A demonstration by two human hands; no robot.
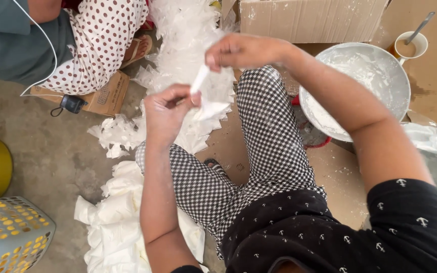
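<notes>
Nearest the camera, a person's black top with small white anchor marks fills the lower right, above checked black-and-white trousers (pixel 274 146). At lower left sits a grey perforated basket (pixel 8 235) with yellow showing through its holes, and beside it a heap of folded white bags (pixel 117 217) lies on the concrete floor.

Higher up, both bare arms reach forward over the knees. The left hand (pixel 165 114) pinches the lower end of a small white plastic bag (pixel 206 88) between thumb and fingers. The right hand (pixel 238 50) pinches the upper end of that bag, so it stretches at a slant between the two hands, in the air above the lap.

To the right, a wide metal bowl (pixel 360 86) coated with white paste rests on flattened cardboard, with a cup (pixel 410 45) holding a spoon just behind it.

Farther off, a long pile of crumpled white plastic (pixel 183 35) runs toward a cardboard box (pixel 309 17). At upper left sits another person in a white skirt with red dots (pixel 99 40).
</notes>
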